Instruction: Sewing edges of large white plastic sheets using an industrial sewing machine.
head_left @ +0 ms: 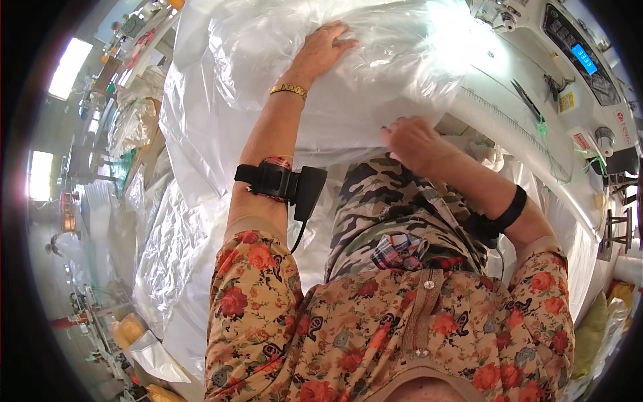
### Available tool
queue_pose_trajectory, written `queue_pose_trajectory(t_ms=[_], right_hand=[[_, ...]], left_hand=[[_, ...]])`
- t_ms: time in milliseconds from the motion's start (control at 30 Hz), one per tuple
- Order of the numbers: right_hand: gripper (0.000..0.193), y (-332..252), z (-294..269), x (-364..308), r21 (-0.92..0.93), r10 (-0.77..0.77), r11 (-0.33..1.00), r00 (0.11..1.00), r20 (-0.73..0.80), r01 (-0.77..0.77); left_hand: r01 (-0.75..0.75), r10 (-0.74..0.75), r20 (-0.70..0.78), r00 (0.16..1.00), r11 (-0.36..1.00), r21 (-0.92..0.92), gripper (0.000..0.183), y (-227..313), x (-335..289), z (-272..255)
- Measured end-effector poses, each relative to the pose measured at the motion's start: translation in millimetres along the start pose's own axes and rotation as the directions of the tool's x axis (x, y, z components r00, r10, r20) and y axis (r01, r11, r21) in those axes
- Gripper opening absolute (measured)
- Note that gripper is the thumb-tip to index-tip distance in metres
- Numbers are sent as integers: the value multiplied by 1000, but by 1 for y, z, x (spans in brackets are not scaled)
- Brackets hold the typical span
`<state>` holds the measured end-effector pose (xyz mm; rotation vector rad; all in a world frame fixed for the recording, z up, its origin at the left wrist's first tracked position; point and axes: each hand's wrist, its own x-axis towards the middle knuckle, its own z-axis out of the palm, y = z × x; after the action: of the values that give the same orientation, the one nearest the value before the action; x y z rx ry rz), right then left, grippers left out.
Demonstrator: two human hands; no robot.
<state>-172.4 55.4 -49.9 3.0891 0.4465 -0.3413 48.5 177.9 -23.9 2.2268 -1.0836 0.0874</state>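
Observation:
A large sheet of clear, crinkled plastic film (268, 120) spreads over the work surface in front of me and hangs down toward my lap. My left hand (321, 52) lies on the film at the far middle, palm down with the fingers stretched out. Close to the film's near edge, above my camouflage-patterned lap, is my right hand (414, 142). Its fingers are curled in and slightly blurred. Whatever they may be holding is hidden.
A white sewing machine (583, 114) with a lit blue display (584, 59) stands at the right, its lamp glaring on the film. Dark thread snips (526, 99) lie on its bed beside green thread. More plastic film (177, 234) heaps up at the left.

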Motion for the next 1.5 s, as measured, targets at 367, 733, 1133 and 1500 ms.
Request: queue_pose_trajectory(t_ms=[367,733,1133,1500], right_hand=[[23,-52,59,41,234,-472,755,756,-454,612],[18,33,-5,-35,-1,-148,977,672,-726,214],[29,-18,52,16,-222,-325,945,750,-576,239],[23,-48,68,56,-176,-219,970,918,-330,168]], left_hand=[[60,-59,20,998,997,-39,54,-3,6,3],[-99,103,-22,994,984,146,52,-6,7,2],[-121,120,-37,992,992,-28,38,0,3,0],[-178,184,-68,981,981,79,39,-10,7,4]])
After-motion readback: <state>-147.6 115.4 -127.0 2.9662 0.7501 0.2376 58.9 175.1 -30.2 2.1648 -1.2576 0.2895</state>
